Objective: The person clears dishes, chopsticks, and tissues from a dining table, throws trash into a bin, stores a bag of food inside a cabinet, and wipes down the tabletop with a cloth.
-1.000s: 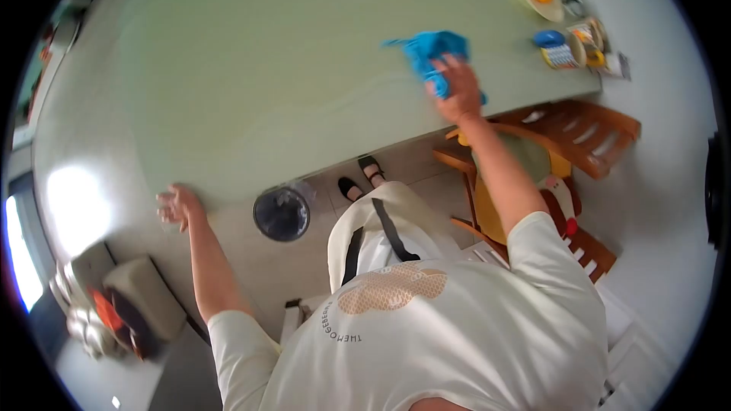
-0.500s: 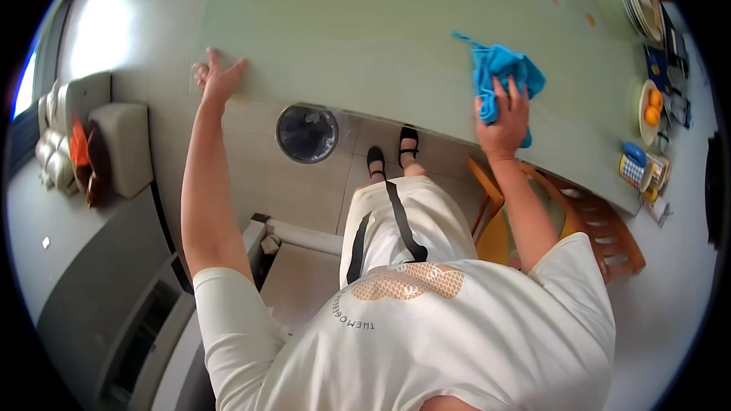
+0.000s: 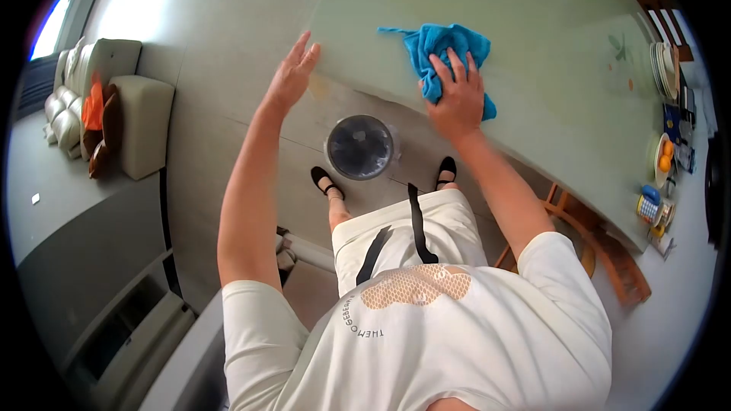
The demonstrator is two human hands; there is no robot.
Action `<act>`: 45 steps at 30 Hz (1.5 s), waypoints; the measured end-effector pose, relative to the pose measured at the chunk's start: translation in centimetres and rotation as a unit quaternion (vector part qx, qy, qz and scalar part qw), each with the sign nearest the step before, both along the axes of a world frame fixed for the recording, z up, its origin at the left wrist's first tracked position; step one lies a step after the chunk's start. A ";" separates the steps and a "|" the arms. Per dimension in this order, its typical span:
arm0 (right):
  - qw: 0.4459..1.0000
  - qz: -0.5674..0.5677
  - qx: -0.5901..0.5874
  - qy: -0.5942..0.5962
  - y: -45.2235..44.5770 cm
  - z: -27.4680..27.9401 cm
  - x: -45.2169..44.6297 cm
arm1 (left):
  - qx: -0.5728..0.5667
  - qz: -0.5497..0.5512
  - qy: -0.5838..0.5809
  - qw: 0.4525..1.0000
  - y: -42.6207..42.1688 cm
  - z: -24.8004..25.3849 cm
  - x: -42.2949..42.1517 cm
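A crumpled blue cloth (image 3: 449, 42) lies on the pale green tabletop (image 3: 548, 61). My right hand (image 3: 457, 99) rests on the cloth with its fingers spread, pressing it flat against the surface near the front edge. At the table's left corner is my left hand (image 3: 293, 76), held at the edge with its fingers out and nothing in it. Whether it touches the table I cannot tell.
A round bin with a dark liner (image 3: 360, 148) stands on the floor by my feet. Wooden chairs (image 3: 609, 259) are at the right. Plates (image 3: 664, 70), a bowl of oranges (image 3: 664, 160) and cups (image 3: 649, 205) line the table's right end. A sofa (image 3: 137, 122) is at the left.
The view has turned and shifted toward the table's left end. My right hand and the cloth have moved left along the table. My left hand has come nearer to the cloth, by the corner.
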State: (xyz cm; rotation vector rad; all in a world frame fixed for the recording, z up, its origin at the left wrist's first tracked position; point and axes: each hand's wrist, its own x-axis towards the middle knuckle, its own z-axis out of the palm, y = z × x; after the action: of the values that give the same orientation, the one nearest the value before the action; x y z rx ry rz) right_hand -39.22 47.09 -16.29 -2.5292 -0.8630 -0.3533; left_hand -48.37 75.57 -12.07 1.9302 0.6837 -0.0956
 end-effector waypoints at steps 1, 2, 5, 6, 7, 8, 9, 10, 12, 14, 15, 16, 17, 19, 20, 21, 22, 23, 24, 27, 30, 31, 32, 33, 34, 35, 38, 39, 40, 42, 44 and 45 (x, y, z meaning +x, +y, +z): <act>1.000 -0.017 0.012 -0.006 1.6 0.1 -0.6 | -0.003 -0.011 -0.004 1.000 0.6 0.0 -1.7; 0.999 -0.050 0.010 -0.020 2.6 -0.2 -0.9 | -0.068 -0.004 -0.041 0.997 0.9 0.4 -3.7; 0.991 -0.126 -0.001 -0.044 5.2 -0.4 -1.8 | -0.084 -0.031 -0.061 0.994 5.3 -1.8 -10.8; 0.992 -0.112 0.015 -0.059 6.4 -1.1 -1.5 | -0.066 -0.023 -0.025 0.997 6.9 -3.7 -14.0; 0.990 -0.117 0.016 -0.071 8.5 -0.9 -1.7 | -0.112 0.007 -0.004 0.994 8.2 -4.3 -17.1; 0.992 -0.106 0.002 -0.063 10.8 -0.7 -2.3 | -0.121 0.038 0.014 0.992 9.9 -6.7 -20.9; 0.994 -0.097 -0.011 -0.054 12.5 -0.4 -2.7 | -0.081 0.051 0.093 0.991 10.7 -6.5 -23.4; 0.993 -0.105 -0.023 -0.052 13.4 -0.2 -2.8 | -0.093 0.052 0.096 0.990 11.8 -8.6 -27.1; 0.993 -0.106 -0.028 -0.042 13.7 0.5 -3.0 | -0.129 0.042 0.123 0.983 13.9 -10.9 -31.8; 0.994 -0.103 -0.036 -0.032 13.2 0.9 -3.1 | -0.154 0.025 0.146 0.977 14.8 -10.7 -32.4; 0.993 -0.106 -0.035 -0.034 13.4 1.0 -3.2 | -0.134 -0.008 0.161 0.978 15.1 -10.4 -32.0; 0.993 -0.109 -0.032 -0.035 13.8 1.0 -3.2 | -0.111 -0.040 0.176 0.977 15.4 -9.7 -31.2; 0.992 -0.115 -0.027 -0.034 14.1 0.9 -3.2 | -0.106 -0.045 0.177 0.977 15.9 -9.1 -30.1; 0.989 -0.144 -0.024 -0.040 14.9 1.1 -3.5 | -0.134 -0.056 0.118 0.982 16.5 -7.4 -27.2; 0.981 -0.187 -0.023 -0.041 16.1 1.2 -4.3 | -0.130 -0.068 0.119 0.982 17.2 -7.0 -26.0; 0.978 -0.201 -0.021 -0.044 17.5 1.5 -5.0 | -0.123 -0.080 0.114 0.983 17.8 -7.0 -24.5; 0.979 -0.201 -0.020 -0.034 18.9 1.8 -5.5 | -0.117 -0.092 0.107 0.983 18.5 -6.9 -23.0; 0.980 -0.198 -0.019 -0.023 19.8 2.1 -5.8 | -0.115 -0.104 0.105 0.982 19.2 -6.9 -21.7; 0.978 -0.208 -0.016 -0.025 20.4 2.4 -5.9 | -0.111 -0.125 0.121 0.978 20.1 -6.7 -20.2; 0.975 -0.222 -0.016 0.003 22.3 2.5 -3.8 | -0.072 -0.194 0.125 0.970 23.3 -7.3 -13.4; 0.976 -0.214 -0.029 0.028 22.9 2.4 -3.0 | -0.044 -0.269 0.128 0.954 24.6 -6.7 -6.2; 0.973 -0.227 -0.032 0.029 23.5 2.4 -1.9 | -0.038 -0.288 0.115 0.950 24.3 -6.1 -2.2; 0.973 -0.228 -0.028 0.037 24.1 2.4 -1.0 | -0.038 -0.300 0.097 0.948 23.9 -5.2 1.0; 0.973 -0.227 -0.023 0.042 24.8 2.5 0.0 | -0.037 -0.310 0.076 0.947 23.4 -4.3 4.3; 0.971 -0.231 -0.012 0.052 25.6 2.4 1.1 | -0.037 -0.317 0.075 0.945 22.9 -3.6 7.3; 0.970 -0.237 -0.012 0.052 26.0 2.2 2.0 | -0.055 -0.311 0.040 0.948 22.1 -3.1 9.8; 0.967 -0.244 -0.020 0.071 26.9 2.4 3.7 | -0.078 -0.309 0.009 0.948 19.5 -3.1 15.3; 0.965 -0.251 -0.018 0.071 26.9 2.5 3.8 | -0.083 -0.307 0.010 0.948 18.6 -3.2 17.0; 0.965 -0.251 -0.026 0.076 26.9 2.3 3.8 | -0.082 -0.315 0.010 0.946 17.9 -3.7 18.8; 0.962 -0.261 -0.032 0.080 26.9 2.3 3.8 | -0.051 -0.339 0.026 0.939 16.4 -4.8 22.8; 0.962 -0.262 -0.018 0.081 27.0 2.5 3.9 | -0.055 -0.337 0.037 0.939 14.5 -5.1 27.0; 0.959 -0.272 -0.018 0.077 27.0 2.5 4.0 | -0.060 -0.327 0.048 0.942 13.7 -5.2 29.0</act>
State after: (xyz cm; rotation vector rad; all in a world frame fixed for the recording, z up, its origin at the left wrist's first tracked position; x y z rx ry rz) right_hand -35.20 74.05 -13.75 -2.7508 -0.1013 -0.3002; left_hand -19.35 89.24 -17.31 1.9693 0.0672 -0.6325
